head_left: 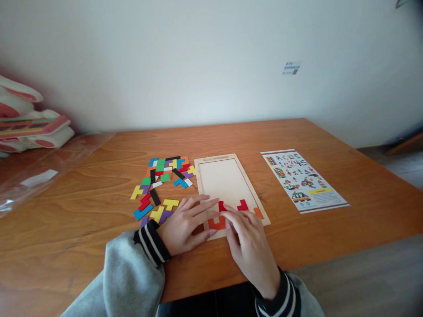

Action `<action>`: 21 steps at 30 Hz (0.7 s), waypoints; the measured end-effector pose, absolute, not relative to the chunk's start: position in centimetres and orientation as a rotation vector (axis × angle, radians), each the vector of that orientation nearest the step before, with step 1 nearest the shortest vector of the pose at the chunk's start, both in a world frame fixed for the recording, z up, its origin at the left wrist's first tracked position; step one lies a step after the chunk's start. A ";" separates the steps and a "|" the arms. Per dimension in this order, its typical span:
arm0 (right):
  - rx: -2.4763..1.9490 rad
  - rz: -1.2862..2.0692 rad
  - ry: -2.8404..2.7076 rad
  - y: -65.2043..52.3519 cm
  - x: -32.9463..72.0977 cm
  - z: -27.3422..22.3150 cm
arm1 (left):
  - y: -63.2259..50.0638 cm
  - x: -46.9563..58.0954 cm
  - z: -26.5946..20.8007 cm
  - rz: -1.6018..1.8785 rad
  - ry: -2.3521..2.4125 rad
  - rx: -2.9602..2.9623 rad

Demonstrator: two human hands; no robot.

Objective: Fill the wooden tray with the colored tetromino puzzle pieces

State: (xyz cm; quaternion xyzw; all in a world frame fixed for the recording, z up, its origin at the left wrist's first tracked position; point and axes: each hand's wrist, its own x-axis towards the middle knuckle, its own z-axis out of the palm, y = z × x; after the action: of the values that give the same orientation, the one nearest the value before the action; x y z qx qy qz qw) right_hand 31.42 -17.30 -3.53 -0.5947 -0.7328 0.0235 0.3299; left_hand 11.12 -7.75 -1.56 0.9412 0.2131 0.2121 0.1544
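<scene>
Our grey sleeves [134, 270] frame a spread left hand [188, 221]; whether our right hand [247, 231] grips, we can't tell. Arranging red pieces [243, 204] probably needs alignment next.

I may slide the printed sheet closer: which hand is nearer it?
Right. The right hand is left of the printed sheet, partly over the board; the left hand is farther left, beside loose pieces.

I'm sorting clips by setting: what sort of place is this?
Probably an indoor play or activity area: a wooden table bearing a puzzle tray and loose colored puzzle pieces.
</scene>
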 end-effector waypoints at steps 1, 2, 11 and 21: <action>-1.559 0.063 -1.921 -17.3 31.4 -3.5 | -7.7 11.1 -1.6 0.574 0.602 2.706; -1.562 0.065 -1.920 -17.3 31.4 -3.4 | -7.7 11.1 -1.7 0.556 0.593 2.705; -1.523 0.125 -1.840 -17.3 31.5 -3.5 | -7.7 11.1 -1.8 0.579 0.554 2.669; -1.500 0.120 -1.530 -17.8 33.5 -3.5 | -7.8 11.1 -1.7 0.601 0.525 2.659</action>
State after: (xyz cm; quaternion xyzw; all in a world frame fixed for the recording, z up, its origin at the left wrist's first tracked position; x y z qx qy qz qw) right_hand 33.47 -17.80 -3.45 -0.6143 -0.6263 0.0490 0.4774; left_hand 11.06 -7.82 -1.67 0.9418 0.1860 0.2131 0.1819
